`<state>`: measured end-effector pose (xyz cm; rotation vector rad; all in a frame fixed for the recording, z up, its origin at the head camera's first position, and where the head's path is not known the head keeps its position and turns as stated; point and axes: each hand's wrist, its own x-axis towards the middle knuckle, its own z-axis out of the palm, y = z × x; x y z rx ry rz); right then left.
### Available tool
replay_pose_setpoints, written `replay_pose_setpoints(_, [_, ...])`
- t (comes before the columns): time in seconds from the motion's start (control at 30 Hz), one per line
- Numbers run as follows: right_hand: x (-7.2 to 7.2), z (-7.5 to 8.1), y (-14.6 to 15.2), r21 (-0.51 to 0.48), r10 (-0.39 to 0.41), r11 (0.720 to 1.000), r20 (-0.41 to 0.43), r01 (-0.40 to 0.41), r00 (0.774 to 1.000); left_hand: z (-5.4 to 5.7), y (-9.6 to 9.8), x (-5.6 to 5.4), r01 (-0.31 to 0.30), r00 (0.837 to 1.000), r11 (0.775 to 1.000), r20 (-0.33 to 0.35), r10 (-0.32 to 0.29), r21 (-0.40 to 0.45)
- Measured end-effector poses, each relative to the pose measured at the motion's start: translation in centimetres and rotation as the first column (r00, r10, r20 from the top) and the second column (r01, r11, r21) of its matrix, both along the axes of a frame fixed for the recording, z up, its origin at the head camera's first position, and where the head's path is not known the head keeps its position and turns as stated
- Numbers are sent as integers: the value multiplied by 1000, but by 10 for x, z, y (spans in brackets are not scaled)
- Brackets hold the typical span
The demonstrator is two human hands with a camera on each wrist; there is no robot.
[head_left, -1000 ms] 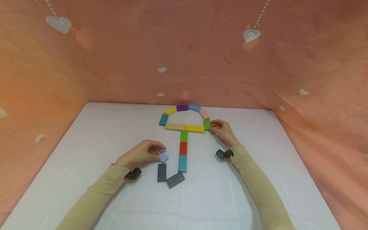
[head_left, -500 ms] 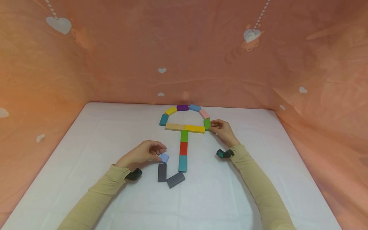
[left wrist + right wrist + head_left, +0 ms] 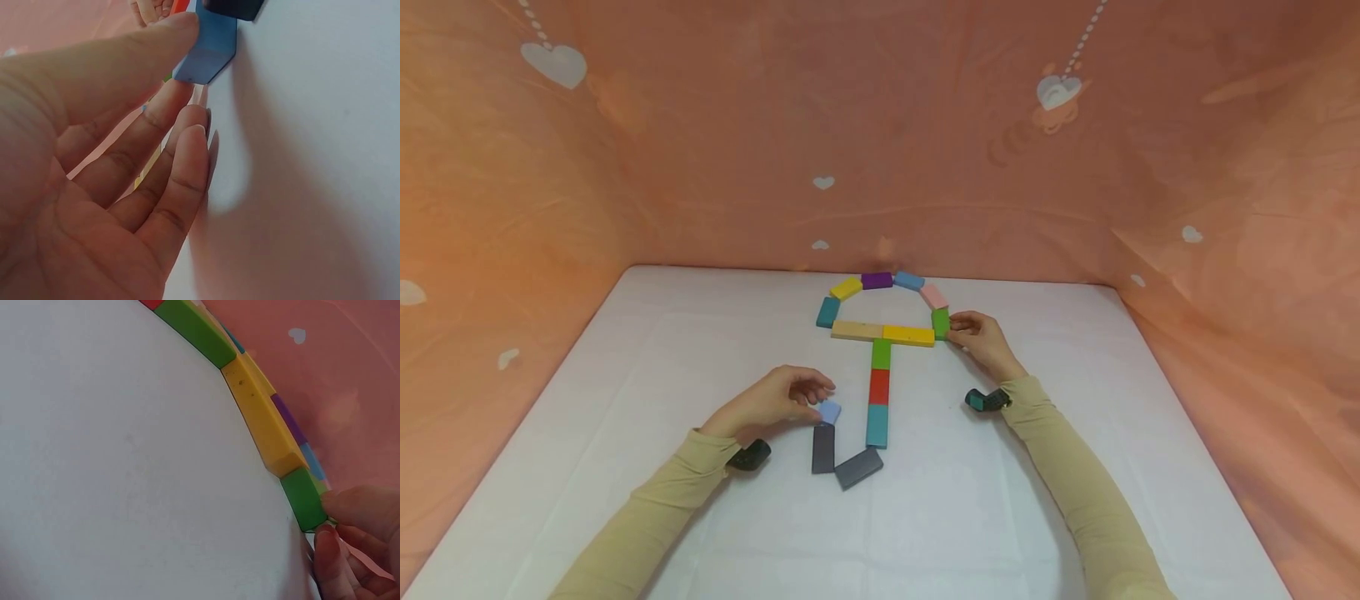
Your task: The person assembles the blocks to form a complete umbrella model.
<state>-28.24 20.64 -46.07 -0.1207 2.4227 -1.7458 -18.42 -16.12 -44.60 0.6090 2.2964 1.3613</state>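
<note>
My left hand [image 3: 767, 402] pinches a small light blue block [image 3: 831, 412] between thumb and forefinger, its other fingers loosely bent. The block lies at the far end of an upright-lying dark grey block [image 3: 823, 450]; the left wrist view shows the thumb on the blue side face [image 3: 215, 44]. A second dark grey block [image 3: 859, 468] slants from there towards the teal block [image 3: 877, 427] ending the stem. At the right end of the arch, my right hand [image 3: 988, 346] holds a green block [image 3: 304, 500] by its outer side, thumb and finger at its end.
The stem continues with a red block [image 3: 879, 387] and a green one, up to a crossbar of plain wood [image 3: 856, 331] and yellow [image 3: 908, 336] blocks. Above curves an arch of coloured blocks, including purple [image 3: 877, 281] and pink [image 3: 934, 296]. Orange cloth [image 3: 880, 125] surrounds the white table.
</note>
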Motion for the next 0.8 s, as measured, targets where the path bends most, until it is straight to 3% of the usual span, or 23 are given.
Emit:
replay_pose_setpoints(0.6, [2,1,-3,-13,-16,1000,22,17,1000,1,-1,1,28,999,1000,-37,-28,-12])
replay_pose_setpoints(0.8, [2,0,-1,-7,-12,1000,18,12,1000,2,-2,1,9,1000,1000,11,-9,6])
